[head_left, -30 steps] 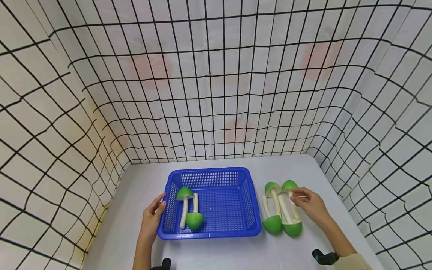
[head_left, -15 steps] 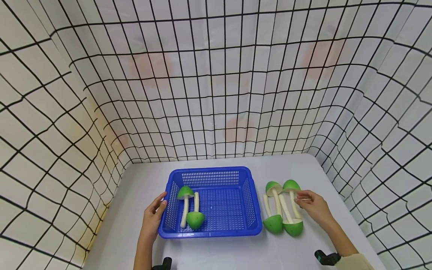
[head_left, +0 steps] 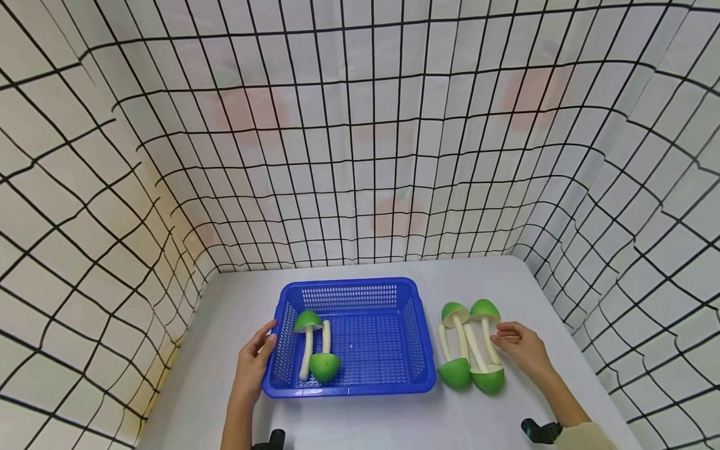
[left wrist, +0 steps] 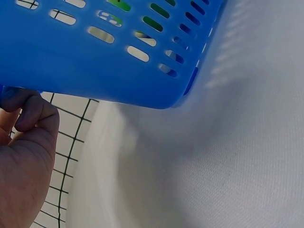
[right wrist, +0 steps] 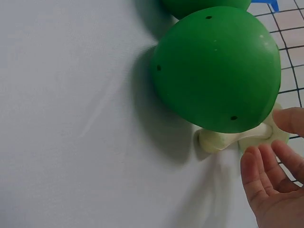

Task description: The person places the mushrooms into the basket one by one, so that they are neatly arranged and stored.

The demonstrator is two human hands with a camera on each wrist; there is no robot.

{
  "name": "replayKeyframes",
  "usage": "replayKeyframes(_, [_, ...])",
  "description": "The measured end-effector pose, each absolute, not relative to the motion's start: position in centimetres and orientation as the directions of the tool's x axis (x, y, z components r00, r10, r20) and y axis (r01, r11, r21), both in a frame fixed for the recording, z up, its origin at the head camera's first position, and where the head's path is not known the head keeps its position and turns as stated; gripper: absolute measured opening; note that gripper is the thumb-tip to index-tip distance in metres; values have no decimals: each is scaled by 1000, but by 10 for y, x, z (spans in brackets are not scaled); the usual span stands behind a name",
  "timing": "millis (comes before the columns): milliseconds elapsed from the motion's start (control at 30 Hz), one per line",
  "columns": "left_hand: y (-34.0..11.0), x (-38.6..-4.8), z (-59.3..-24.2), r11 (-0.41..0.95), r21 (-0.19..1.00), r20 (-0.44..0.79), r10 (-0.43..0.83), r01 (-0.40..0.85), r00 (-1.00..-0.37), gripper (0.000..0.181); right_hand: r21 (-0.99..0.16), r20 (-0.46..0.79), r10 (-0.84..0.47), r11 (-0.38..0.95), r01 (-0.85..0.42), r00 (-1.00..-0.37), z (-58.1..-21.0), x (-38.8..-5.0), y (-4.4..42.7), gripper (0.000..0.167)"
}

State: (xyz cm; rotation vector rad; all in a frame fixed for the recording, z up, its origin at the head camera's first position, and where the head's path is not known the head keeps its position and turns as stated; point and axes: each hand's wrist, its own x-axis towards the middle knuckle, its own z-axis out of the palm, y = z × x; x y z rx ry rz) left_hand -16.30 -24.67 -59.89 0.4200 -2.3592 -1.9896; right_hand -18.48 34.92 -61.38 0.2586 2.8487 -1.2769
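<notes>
My left hand (head_left: 251, 364) grips the left rim of a blue plastic basket (head_left: 360, 392). In the left wrist view its curled fingers (left wrist: 35, 111) meet the basket's edge. Two toy mushrooms with green caps and white stems lie inside, one cap up (head_left: 307, 321) and one cap down (head_left: 324, 367). Several more lie in a close group to the right of the basket. My right hand (head_left: 525, 353) hovers by the stem of the far right mushroom (head_left: 485, 310), fingers loosely bent, holding nothing. A large green cap (right wrist: 218, 71) fills much of the right wrist view.
A white-covered table (head_left: 360, 425) carries the basket and mushrooms. Black-gridded white curtains (head_left: 360, 156) stand at the back and both sides. Two front mushrooms, the left one (head_left: 454, 373) and right one (head_left: 488, 379), have caps toward me.
My right hand has drawn back slightly to the right and toward me from the far right mushroom. The left hand stays on the basket, and the mushrooms have not visibly moved.
</notes>
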Motion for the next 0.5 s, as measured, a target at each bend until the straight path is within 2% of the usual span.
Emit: replayKeyframes(500, [-247,-162,-600,136,973,-152,-232,-187,-961,53,-732,-175,104,652,200,-979,-617,-183,345,54])
